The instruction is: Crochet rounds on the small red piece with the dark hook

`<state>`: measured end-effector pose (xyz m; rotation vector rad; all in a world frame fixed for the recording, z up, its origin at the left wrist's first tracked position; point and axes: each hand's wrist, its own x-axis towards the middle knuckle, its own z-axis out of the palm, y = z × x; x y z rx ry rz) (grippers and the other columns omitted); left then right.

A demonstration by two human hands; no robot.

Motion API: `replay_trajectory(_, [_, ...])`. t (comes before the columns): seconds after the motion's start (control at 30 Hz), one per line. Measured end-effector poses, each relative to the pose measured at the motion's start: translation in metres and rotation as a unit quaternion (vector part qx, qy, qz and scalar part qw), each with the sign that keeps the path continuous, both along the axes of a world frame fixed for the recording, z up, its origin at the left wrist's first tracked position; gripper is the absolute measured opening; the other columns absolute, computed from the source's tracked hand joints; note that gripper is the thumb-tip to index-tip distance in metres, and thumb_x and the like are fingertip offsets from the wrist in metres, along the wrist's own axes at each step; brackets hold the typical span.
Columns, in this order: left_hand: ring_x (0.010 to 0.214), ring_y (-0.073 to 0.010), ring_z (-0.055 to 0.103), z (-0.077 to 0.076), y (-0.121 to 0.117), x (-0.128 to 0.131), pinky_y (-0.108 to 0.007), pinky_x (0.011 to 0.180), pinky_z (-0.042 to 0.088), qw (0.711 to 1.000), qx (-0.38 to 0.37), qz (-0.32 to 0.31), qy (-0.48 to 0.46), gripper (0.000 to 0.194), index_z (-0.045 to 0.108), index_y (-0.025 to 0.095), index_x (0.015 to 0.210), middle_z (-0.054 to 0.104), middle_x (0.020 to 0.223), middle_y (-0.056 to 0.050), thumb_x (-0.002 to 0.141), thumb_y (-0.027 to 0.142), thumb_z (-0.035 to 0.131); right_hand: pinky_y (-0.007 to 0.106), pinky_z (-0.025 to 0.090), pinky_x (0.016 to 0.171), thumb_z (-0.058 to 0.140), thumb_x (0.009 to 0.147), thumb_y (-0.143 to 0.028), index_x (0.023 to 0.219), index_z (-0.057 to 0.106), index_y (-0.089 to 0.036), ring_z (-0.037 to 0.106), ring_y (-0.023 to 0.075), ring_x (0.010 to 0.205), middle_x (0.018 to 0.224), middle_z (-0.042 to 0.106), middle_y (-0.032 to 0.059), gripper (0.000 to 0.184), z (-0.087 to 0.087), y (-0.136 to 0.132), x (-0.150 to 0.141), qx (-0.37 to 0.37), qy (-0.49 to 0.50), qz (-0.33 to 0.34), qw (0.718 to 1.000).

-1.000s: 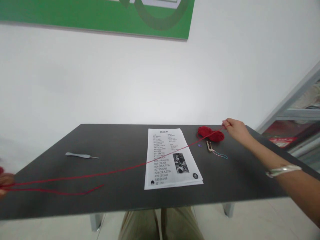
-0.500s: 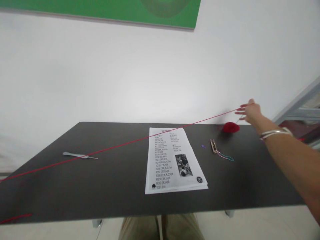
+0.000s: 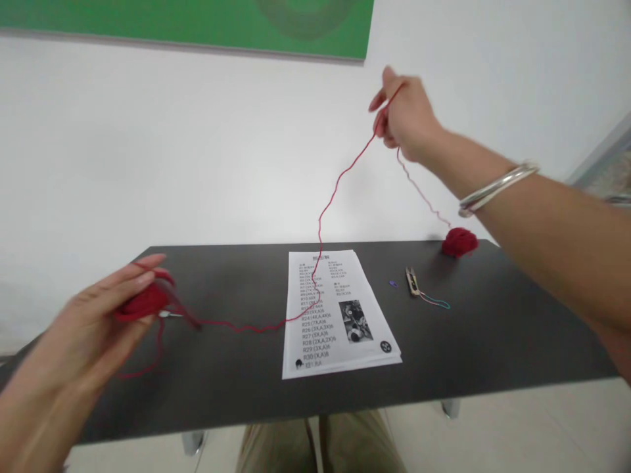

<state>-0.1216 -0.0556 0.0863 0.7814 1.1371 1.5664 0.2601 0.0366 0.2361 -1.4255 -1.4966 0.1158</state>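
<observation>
On the left, my left hand (image 3: 111, 305) is closed around a red crochet piece (image 3: 148, 300), blurred by motion. A loose loop of yarn hangs below it. My right hand (image 3: 407, 115) is raised in front of the wall, its fingers closed on a strand of red yarn (image 3: 337, 187). From there the strand sags over the printed sheet and along the table to my left hand. On the other side it drops to a red yarn ball (image 3: 460, 242) at the back right. Behind my left hand, only the tip of a grey crochet hook (image 3: 170, 315) shows.
Printed sheets (image 3: 340, 355) with rows of text and a photo lie mid-table. Right of them are a small purple stitch marker (image 3: 393, 284) and thread snips (image 3: 412, 281) with a cord loop. The dark table (image 3: 236, 387) meets a white wall.
My right hand has moved left and up, away from the yarn ball. The strand, taut before, now hangs slack. My left hand has come into view with the red crochet piece.
</observation>
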Motion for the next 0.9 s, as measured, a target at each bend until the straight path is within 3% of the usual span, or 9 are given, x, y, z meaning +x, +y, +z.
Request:
replay_trajectory(0.1, [0.058, -0.0056, 0.059, 0.009, -0.003, 0.057, -0.01, 0.053, 0.048, 0.995, 0.017, -0.094, 0.016, 0.027, 0.07, 0.01, 0.085, 0.07, 0.069, 0.002, 0.074, -0.008, 0.055, 0.015, 0.027, 0.049, 0.035, 0.092, -0.029, 0.065, 0.055, -0.002, 0.052, 0.002, 0.046, 0.054, 0.052, -0.0046, 0.043, -0.032, -0.004, 0.002, -0.084, -0.058, -0.008, 0.995])
replay_trajectory(0.2, [0.058, -0.0062, 0.059, 0.004, -0.007, 0.084, -0.01, 0.053, 0.048, 0.988, 0.045, -0.142, 0.029, 0.014, 0.072, 0.011, 0.081, 0.071, 0.068, 0.0, 0.071, 0.002, 0.067, 0.02, 0.029, 0.046, 0.043, 0.093, -0.02, 0.069, 0.058, -0.01, 0.04, 0.0058, 0.04, 0.047, 0.046, -0.0052, 0.03, -0.06, -0.03, 0.021, -0.074, -0.079, -0.021, 0.994])
replay_trajectory(0.33, [0.062, -0.0073, 0.06, 0.004, -0.007, 0.091, -0.012, 0.056, 0.048, 0.982, 0.07, -0.175, 0.023, 0.02, 0.074, 0.014, 0.082, 0.071, 0.072, 0.0, 0.063, 0.013, 0.078, 0.031, 0.038, 0.057, 0.047, 0.09, -0.017, 0.088, 0.063, -0.012, 0.052, 0.0155, 0.057, 0.066, 0.06, 0.0064, 0.017, -0.082, -0.082, 0.067, -0.033, -0.167, -0.11, 0.979])
replay_trajectory(0.43, [0.062, -0.0078, 0.06, 0.009, -0.008, 0.103, -0.013, 0.057, 0.047, 0.978, 0.08, -0.193, 0.003, 0.019, 0.074, 0.014, 0.079, 0.07, 0.071, 0.0, 0.061, 0.012, 0.078, 0.053, 0.037, 0.081, 0.063, 0.073, -0.004, 0.098, 0.066, -0.01, 0.058, 0.0354, 0.098, 0.102, 0.066, 0.0251, 0.026, -0.103, -0.105, 0.1, -0.178, -0.359, -0.152, 0.904])
replay_trajectory(0.53, [0.061, -0.0076, 0.06, 0.011, -0.012, 0.131, -0.014, 0.059, 0.047, 0.964, 0.071, -0.253, -0.043, 0.019, 0.073, 0.013, 0.08, 0.069, 0.069, -0.001, 0.062, 0.01, 0.076, 0.052, 0.036, 0.095, 0.075, 0.061, -0.008, 0.099, 0.069, -0.019, 0.053, 0.0358, 0.115, 0.121, 0.063, 0.0184, 0.04, -0.131, -0.112, 0.088, -0.274, -0.385, -0.006, 0.881])
replay_trajectory(0.6, [0.063, -0.0085, 0.061, 0.011, -0.013, 0.153, -0.016, 0.06, 0.048, 0.949, 0.067, -0.299, -0.078, 0.018, 0.072, 0.012, 0.081, 0.069, 0.07, -0.002, 0.064, 0.009, 0.074, 0.043, 0.044, 0.095, 0.07, 0.073, -0.026, 0.128, 0.054, -0.026, 0.055, 0.0288, 0.116, 0.134, 0.055, 0.0115, 0.057, -0.153, -0.114, 0.048, -0.264, -0.24, 0.214, 0.909])
replay_trajectory(0.7, [0.063, -0.0078, 0.06, 0.017, -0.008, 0.178, -0.016, 0.06, 0.048, 0.938, 0.087, -0.313, -0.119, 0.016, 0.071, 0.011, 0.083, 0.068, 0.071, -0.002, 0.067, 0.008, 0.07, 0.041, 0.047, 0.092, 0.075, 0.067, -0.041, 0.13, 0.049, -0.025, 0.056, 0.0264, 0.113, 0.127, 0.059, 0.0098, 0.069, -0.186, -0.111, -0.033, -0.192, -0.053, 0.395, 0.897])
replay_trajectory(0.83, [0.06, -0.0059, 0.057, 0.039, 0.007, 0.174, -0.015, 0.06, 0.048, 0.938, 0.143, -0.294, -0.112, 0.015, 0.07, 0.011, 0.084, 0.065, 0.069, 0.0, 0.072, 0.005, 0.064, 0.031, 0.051, 0.059, 0.054, 0.082, -0.05, 0.087, 0.063, -0.017, 0.056, 0.0135, 0.051, 0.057, 0.059, -0.0024, 0.034, -0.211, -0.103, -0.083, -0.292, 0.135, 0.489, 0.811])
replay_trajectory(0.9, [0.061, -0.0055, 0.057, 0.049, 0.016, 0.156, -0.014, 0.06, 0.048, 0.946, 0.182, -0.252, -0.093, 0.015, 0.07, 0.01, 0.083, 0.065, 0.071, -0.001, 0.072, 0.003, 0.062, 0.025, 0.044, 0.047, 0.053, 0.082, -0.047, 0.072, 0.06, -0.017, 0.037, 0.008, 0.037, 0.043, 0.041, -0.009, 0.032, -0.205, -0.101, -0.057, -0.3, 0.117, 0.417, 0.85])
